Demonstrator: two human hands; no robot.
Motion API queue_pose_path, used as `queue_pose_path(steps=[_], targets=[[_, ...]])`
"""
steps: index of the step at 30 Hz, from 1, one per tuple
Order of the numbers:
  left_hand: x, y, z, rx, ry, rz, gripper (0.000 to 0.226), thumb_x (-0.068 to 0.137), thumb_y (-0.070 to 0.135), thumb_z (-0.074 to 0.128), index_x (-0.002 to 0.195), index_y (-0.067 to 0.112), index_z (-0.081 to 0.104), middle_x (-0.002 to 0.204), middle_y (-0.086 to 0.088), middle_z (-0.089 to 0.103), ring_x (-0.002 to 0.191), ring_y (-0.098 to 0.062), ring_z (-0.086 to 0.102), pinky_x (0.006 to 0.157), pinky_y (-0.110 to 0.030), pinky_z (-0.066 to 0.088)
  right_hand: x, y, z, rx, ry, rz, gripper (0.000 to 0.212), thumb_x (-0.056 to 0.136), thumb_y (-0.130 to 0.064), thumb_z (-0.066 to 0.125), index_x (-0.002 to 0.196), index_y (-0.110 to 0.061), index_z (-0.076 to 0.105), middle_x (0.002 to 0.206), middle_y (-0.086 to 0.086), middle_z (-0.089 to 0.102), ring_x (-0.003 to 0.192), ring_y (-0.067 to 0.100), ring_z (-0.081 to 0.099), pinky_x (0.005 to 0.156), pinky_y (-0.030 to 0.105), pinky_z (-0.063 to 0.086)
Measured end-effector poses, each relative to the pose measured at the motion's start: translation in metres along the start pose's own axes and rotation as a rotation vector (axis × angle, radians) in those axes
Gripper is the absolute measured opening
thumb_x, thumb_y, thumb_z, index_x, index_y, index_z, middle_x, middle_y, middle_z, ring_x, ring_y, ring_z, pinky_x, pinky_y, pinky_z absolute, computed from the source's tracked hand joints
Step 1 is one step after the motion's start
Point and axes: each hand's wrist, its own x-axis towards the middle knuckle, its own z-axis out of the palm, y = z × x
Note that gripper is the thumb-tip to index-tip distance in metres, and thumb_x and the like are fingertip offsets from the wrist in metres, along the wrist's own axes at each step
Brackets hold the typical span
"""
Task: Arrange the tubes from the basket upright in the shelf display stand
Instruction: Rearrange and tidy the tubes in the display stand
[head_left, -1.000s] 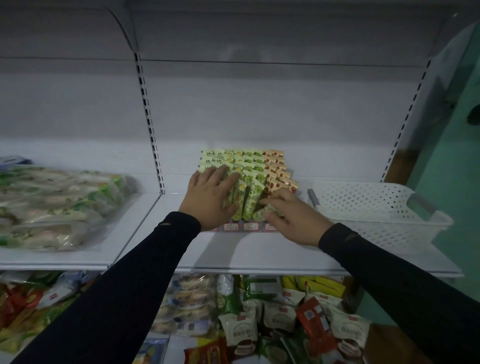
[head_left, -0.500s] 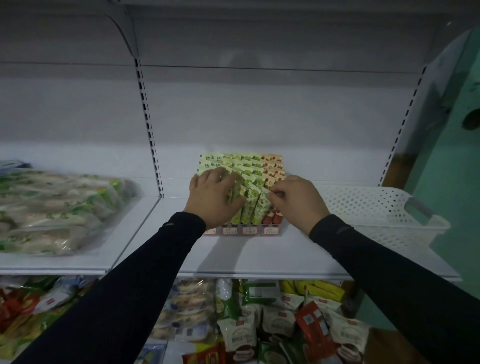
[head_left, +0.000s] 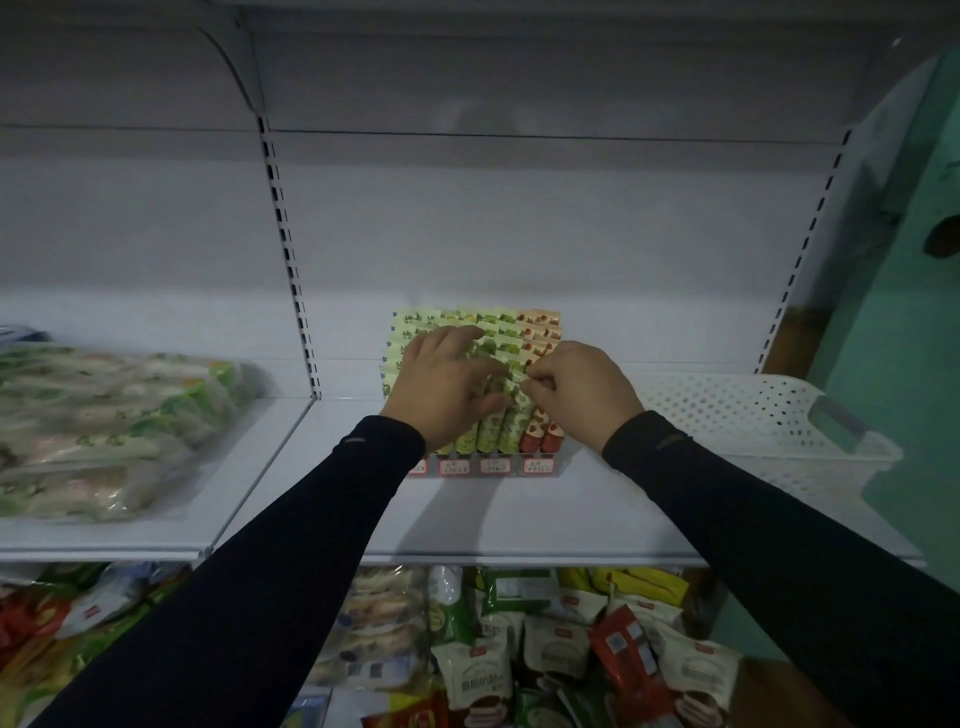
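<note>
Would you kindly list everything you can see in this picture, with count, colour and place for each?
Tubes: many, exact count unclear; pale green, green and orange-red; upright in rows in the stand.
Display stand: one, clear, with red-edged labels; middle of the upper shelf.
Basket: one, white, perforated; right of the stand on the same shelf.
Upper shelf: one, white; across the middle.
Bagged goods: one clear-wrapped heap, green and white; left shelf bay.
Snack packets: many, mixed colours; lower shelf.
Left hand: one; rests on the left tubes, fingers spread.
Right hand: one; pinches a green tube's top in the stand.
</note>
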Motion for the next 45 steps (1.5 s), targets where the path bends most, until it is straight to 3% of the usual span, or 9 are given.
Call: queue_pose_path(steps=[4, 7, 11, 15, 22, 29, 34, 40, 45], targets=[[0.005, 0.001, 0.005, 0.004, 0.054, -0.064, 0.03, 0.086, 0.047, 0.067, 0.103, 0.023, 0.076, 0.122, -0.005, 0.063, 0.118, -0.029, 0.052, 0.102, -0.045, 0.037, 0.006, 0.001, -0.002, -0.014, -0.046, -0.03, 0.031, 0.094, -0.019, 0.055, 0.07, -0.002, 0.066, 0.068, 0.009, 0.055, 0.069, 0.02, 0.047, 0.064, 0.032, 0.039], [0.005, 0.001, 0.01, -0.052, 0.105, -0.105, 0.023, 0.085, 0.038, 0.07, 0.098, 0.019, 0.076, 0.109, -0.003, 0.065, 0.107, -0.029, 0.056, 0.092, -0.042, 0.042, 0.011, 0.002, -0.003, -0.024, -0.058, -0.05, 0.031, 0.093, -0.02, 0.056, 0.07, -0.003, 0.066, 0.068, 0.01, 0.058, 0.07, 0.024, 0.053, 0.065, 0.034, 0.043], [0.005, 0.0, 0.013, -0.082, 0.129, -0.149, 0.025, 0.085, 0.037, 0.071, 0.099, 0.017, 0.074, 0.11, -0.005, 0.065, 0.108, -0.028, 0.055, 0.092, -0.04, 0.04, 0.016, 0.002, -0.003, -0.028, -0.085, -0.093, 0.029, 0.094, -0.028, 0.056, 0.076, -0.01, 0.07, 0.079, 0.003, 0.056, 0.077, 0.021, 0.052, 0.073, 0.037, 0.046], [0.004, -0.002, 0.016, -0.079, 0.145, -0.146, 0.028, 0.084, 0.039, 0.072, 0.099, 0.016, 0.074, 0.108, -0.005, 0.066, 0.105, -0.029, 0.057, 0.091, -0.04, 0.041, 0.019, 0.002, -0.005, -0.031, -0.105, -0.122, 0.032, 0.094, -0.026, 0.058, 0.067, -0.011, 0.063, 0.077, 0.002, 0.052, 0.079, 0.022, 0.052, 0.073, 0.04, 0.046], [0.003, -0.003, 0.018, -0.077, 0.144, -0.137, 0.027, 0.084, 0.039, 0.071, 0.098, 0.016, 0.072, 0.109, -0.004, 0.065, 0.105, -0.028, 0.056, 0.093, -0.041, 0.04, 0.022, 0.002, -0.004, -0.041, -0.076, -0.123, 0.026, 0.094, -0.027, 0.058, 0.082, -0.012, 0.074, 0.089, 0.0, 0.056, 0.085, 0.018, 0.055, 0.077, 0.036, 0.048], [0.002, -0.001, 0.02, -0.051, 0.177, -0.135, 0.023, 0.082, 0.032, 0.074, 0.09, 0.011, 0.069, 0.102, -0.007, 0.066, 0.099, -0.031, 0.057, 0.087, -0.04, 0.04, 0.016, 0.004, 0.001, 0.029, -0.028, -0.153, 0.017, 0.091, -0.023, 0.064, 0.084, -0.012, 0.075, 0.083, -0.006, 0.051, 0.081, 0.015, 0.052, 0.078, 0.034, 0.046], [0.002, 0.001, 0.021, -0.057, 0.169, -0.149, 0.024, 0.084, 0.033, 0.071, 0.093, 0.011, 0.066, 0.105, -0.007, 0.065, 0.103, -0.03, 0.055, 0.09, -0.04, 0.037, 0.017, 0.001, 0.002, 0.018, -0.026, -0.127, 0.021, 0.091, -0.024, 0.064, 0.082, -0.008, 0.074, 0.086, -0.001, 0.056, 0.077, 0.013, 0.05, 0.076, 0.032, 0.046], [0.0, -0.001, 0.023, -0.048, 0.191, -0.13, 0.021, 0.08, 0.029, 0.076, 0.085, 0.011, 0.066, 0.1, -0.008, 0.066, 0.098, -0.032, 0.058, 0.087, -0.042, 0.04, 0.025, 0.0, 0.004, -0.048, -0.05, -0.047, 0.032, 0.091, -0.029, 0.063, 0.082, 0.001, 0.071, 0.087, 0.019, 0.067, 0.075, 0.026, 0.06, 0.066, 0.031, 0.044], [0.0, -0.001, 0.025, -0.032, 0.198, -0.112, 0.021, 0.076, 0.028, 0.08, 0.083, 0.012, 0.069, 0.097, -0.009, 0.068, 0.093, -0.035, 0.061, 0.084, -0.044, 0.044, 0.026, 0.0, 0.004, -0.057, -0.049, -0.014, 0.032, 0.09, -0.031, 0.065, 0.08, -0.001, 0.072, 0.086, 0.017, 0.068, 0.076, 0.03, 0.062, 0.065, 0.034, 0.049]])
